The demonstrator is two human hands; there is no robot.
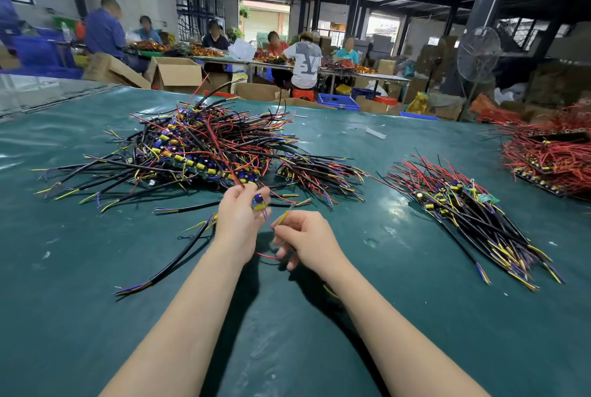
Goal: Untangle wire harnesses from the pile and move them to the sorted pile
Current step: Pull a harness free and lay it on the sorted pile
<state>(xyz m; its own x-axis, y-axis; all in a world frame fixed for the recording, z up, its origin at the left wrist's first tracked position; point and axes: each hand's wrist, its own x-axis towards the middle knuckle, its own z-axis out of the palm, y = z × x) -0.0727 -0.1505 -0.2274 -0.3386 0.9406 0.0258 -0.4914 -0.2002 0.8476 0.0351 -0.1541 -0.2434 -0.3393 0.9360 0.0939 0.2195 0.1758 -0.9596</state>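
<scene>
While the left hand (238,220) pinched a wire harness (259,204) near the tangled pile (198,147), right hand (308,241) pinching a yellow wire (283,218), sorted pile (463,204) well right of the tangled pile.

Glossy green table cover (96,236)

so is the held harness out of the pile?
Cannot tell: left hand holds the harness off the pile, but red wires overlap the pile's edge.
</scene>
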